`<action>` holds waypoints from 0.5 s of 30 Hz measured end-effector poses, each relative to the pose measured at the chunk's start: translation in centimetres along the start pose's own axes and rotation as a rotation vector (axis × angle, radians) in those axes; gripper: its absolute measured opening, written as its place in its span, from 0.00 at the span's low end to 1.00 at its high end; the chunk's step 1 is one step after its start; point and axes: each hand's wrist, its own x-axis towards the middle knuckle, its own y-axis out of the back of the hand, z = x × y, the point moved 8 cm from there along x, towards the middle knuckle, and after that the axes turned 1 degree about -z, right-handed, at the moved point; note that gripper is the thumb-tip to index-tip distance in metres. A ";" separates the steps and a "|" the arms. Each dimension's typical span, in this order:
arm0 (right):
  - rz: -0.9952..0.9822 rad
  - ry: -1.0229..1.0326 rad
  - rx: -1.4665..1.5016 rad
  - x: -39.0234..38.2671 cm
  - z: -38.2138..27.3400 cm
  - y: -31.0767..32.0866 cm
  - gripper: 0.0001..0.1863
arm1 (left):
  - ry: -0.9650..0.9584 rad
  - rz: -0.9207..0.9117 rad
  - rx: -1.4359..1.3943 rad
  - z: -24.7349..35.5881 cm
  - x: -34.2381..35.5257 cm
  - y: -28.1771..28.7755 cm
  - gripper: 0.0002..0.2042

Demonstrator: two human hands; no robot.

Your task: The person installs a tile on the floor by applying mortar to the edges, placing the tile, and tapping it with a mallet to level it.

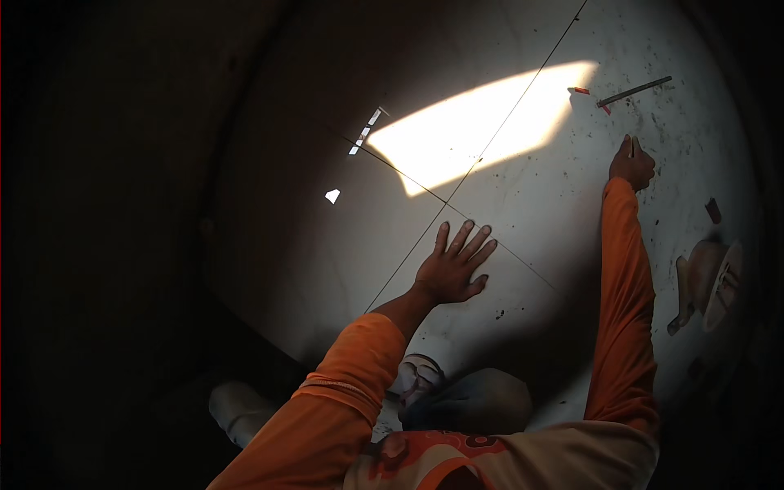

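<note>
My left hand (456,268) lies palm down with spread fingers on the pale tiled floor (523,224), just below the crossing of two dark joint lines. Further out to the right, my right hand (632,165) is closed, thumb and forefinger pressed together. Whatever it may hold is too small or hidden to make out. Beyond it lies a thin dark bar (634,91), with a small red piece (605,109) by its near end. Another small red-tipped piece (578,91) rests to the left of the bar.
A bright sunlit patch (482,122) crosses the floor ahead. At the right sits a blurred brownish tool or fitting with a round part (722,286), below a small dark block (713,211). Dark specks of debris dot the right side. My bent knee (490,396) is near the bottom.
</note>
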 end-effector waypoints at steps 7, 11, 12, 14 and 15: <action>0.114 0.176 -0.098 -1.1 0.9 0.9 0.16 | 0.023 0.026 -0.087 0.6 -2.3 0.1 0.32; -0.056 0.024 -0.011 -5.0 0.6 0.6 0.16 | 0.083 0.114 -0.115 -0.3 -4.2 0.0 0.31; -0.047 0.063 -0.078 -7.1 0.1 0.7 0.17 | 0.119 0.126 -0.095 -0.5 -6.1 -0.3 0.30; -0.015 0.091 -0.156 -7.6 0.9 2.0 0.17 | 0.146 0.063 -0.061 0.5 -11.3 -1.6 0.29; -0.059 0.088 -0.140 -7.7 1.6 1.8 0.16 | 0.160 0.043 -0.100 0.9 -15.1 -2.4 0.29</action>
